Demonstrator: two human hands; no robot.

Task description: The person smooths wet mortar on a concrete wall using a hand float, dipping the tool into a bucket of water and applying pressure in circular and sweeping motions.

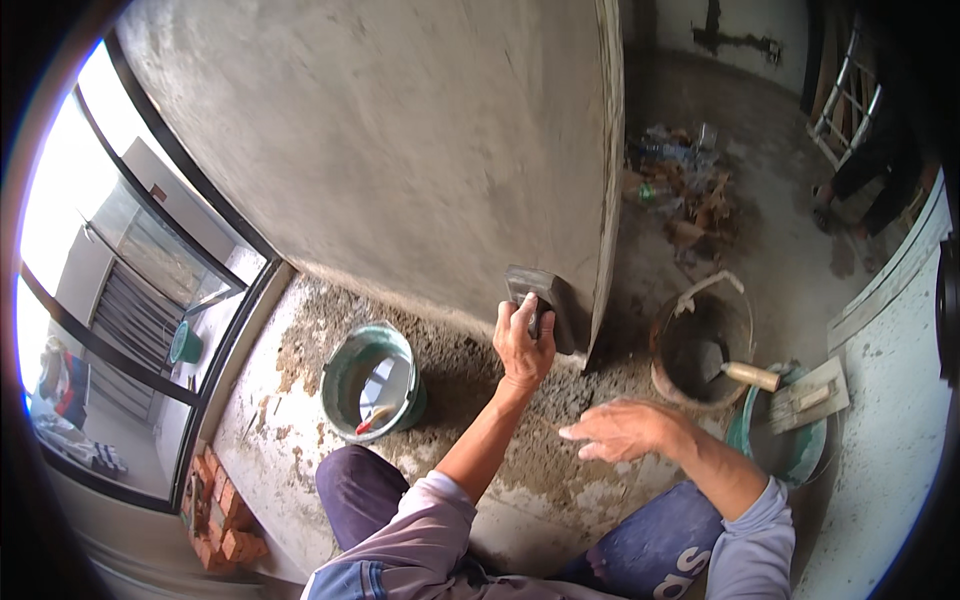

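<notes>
My left hand (523, 340) grips the handle of a dark plastering float (548, 300), pressed flat against the lower right part of a grey, freshly plastered wall (400, 140), close to the wall's corner edge. My right hand (625, 430) hovers blurred above the mortar-strewn floor, fingers spread and pointing left, holding nothing. My knees in dark blue trousers show at the bottom.
A green bucket (340, 365) with water and a brush stands left of my left arm. A brown mortar bucket (668, 330) with a trowel sits at right, beside a green tub (745, 435) carrying a wooden float. Red bricks (220, 520) lie lower left. Rubble (685, 185) and another person's legs (865, 190) are at the back.
</notes>
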